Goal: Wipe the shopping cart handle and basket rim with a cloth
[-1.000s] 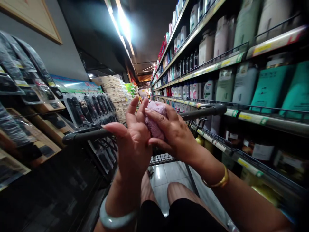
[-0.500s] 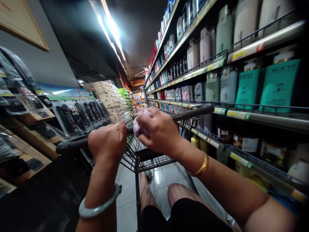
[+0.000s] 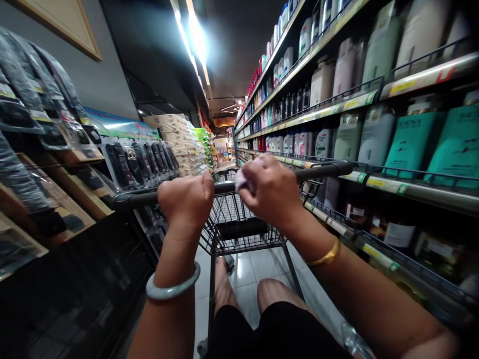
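Observation:
My left hand (image 3: 186, 201) is closed in a fist round the dark handle bar (image 3: 138, 198) of a wire shopping cart (image 3: 239, 227). My right hand (image 3: 272, 192) rests on the same bar further right, its fingers curled round a small pale purple cloth (image 3: 242, 181) that mostly hides under them. A pale green bangle sits on my left wrist and a gold one on my right. My knees show below the cart.
I am in a narrow shop aisle. On the right stand shelves (image 3: 337, 107) of bottles and teal boxes with price strips. Along the left hang racks (image 3: 138, 162) of dark packaged goods. Stacked packs (image 3: 183, 142) stand further down the aisle. The floor is tiled.
A second ago both hands were raised over the bar, working the purple cloth between them. My left hand dropped and closed on the handle; the right came down onto it with the cloth.

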A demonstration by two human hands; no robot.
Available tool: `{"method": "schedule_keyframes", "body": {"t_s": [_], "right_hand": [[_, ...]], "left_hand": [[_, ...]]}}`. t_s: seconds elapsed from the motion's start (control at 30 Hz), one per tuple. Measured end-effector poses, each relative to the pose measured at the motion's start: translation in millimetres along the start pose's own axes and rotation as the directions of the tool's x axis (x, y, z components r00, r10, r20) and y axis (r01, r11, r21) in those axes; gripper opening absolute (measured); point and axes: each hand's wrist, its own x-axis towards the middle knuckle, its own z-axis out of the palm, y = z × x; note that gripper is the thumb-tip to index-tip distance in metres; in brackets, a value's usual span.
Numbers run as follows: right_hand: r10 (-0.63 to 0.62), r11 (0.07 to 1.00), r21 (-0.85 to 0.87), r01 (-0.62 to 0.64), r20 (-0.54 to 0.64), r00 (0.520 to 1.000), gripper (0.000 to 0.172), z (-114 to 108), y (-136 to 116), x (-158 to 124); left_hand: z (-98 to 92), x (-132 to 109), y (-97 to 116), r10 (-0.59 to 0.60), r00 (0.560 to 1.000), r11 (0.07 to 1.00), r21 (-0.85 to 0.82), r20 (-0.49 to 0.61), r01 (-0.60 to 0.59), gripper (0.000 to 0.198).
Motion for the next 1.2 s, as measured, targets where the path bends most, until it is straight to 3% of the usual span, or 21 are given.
{"method": "schedule_keyframes", "body": {"t_s": [0.13,0.27,0.37,0.47,0.53,0.6,0.7,0.8,0.93,1.0,1.1,1.2], "right_hand": [[-0.129,0.988,0.103,0.116,0.136,0.982,0.025,12.0,-26.9,21.6],[-0.202,0.957,0.262,0.120,0.312,0.928,0.024,-13.4,10.3,37.9],[0.016,0.992,0.111,-0.060,0.363,0.932,0.024,-38.8,53.8,39.2],[0.227,0.970,-0.135,-0.201,0.219,0.949,0.026,-48.2,67.2,33.1],[0.190,0.973,-0.164,-0.165,0.151,0.970,0.026,-41.4,53.1,23.3],[0.048,0.994,-0.107,-0.034,0.128,0.991,0.025,-28.5,29.6,10.6],[-0.146,0.988,-0.035,0.150,0.090,0.985,0.028,-12.7,3.1,-0.4],[-0.109,0.994,0.031,0.106,0.143,0.984,0.029,-9.2,2.0,14.2],[0.077,0.992,0.061,-0.107,0.370,0.926,0.027,-4.1,-1.9,50.9],[0.052,0.997,0.038,-0.067,0.306,0.951,0.029,3.0,-18.7,54.2],[-0.103,0.994,0.050,0.095,0.178,0.979,0.033,10.6,-42.7,37.5],[-0.170,0.981,0.121,0.151,0.171,0.970,0.031,4.8,-33.0,19.1]], "left_hand": [[-4.6,0.4,-4.5,0.045,0.998,0.999,-0.003,0.045,-0.045,0.082],[-8.4,-0.7,-5.0,0.054,0.996,0.998,-0.032,0.076,-0.052,0.082],[-8.7,-2.4,-2.1,0.047,0.997,0.997,-0.061,0.066,-0.043,0.082],[-7.7,-3.6,0.8,0.034,0.998,0.997,-0.069,0.057,-0.030,0.083],[-6.8,-3.8,1.6,0.021,0.999,0.998,-0.058,0.047,-0.018,0.084],[-6.1,-3.6,1.2,0.014,0.999,0.999,-0.048,0.033,-0.012,0.085],[-6.7,-3.1,-0.4,0.009,0.999,0.998,-0.055,0.031,-0.008,0.087],[-9.3,-3.1,-1.0,0.031,0.998,0.996,-0.080,0.063,-0.026,0.086],[-10.9,-3.4,-1.0,0.033,0.997,0.995,-0.099,0.067,-0.026,0.085],[-10.2,-2.9,-2.3,0.013,0.997,0.996,-0.094,0.075,-0.006,0.080],[-9.9,-2.1,-5.0,0.064,0.992,0.995,-0.088,0.109,-0.055,0.065],[-11.4,-3.1,-4.9,0.103,0.990,0.991,-0.100,0.092,-0.094,0.069]]}}
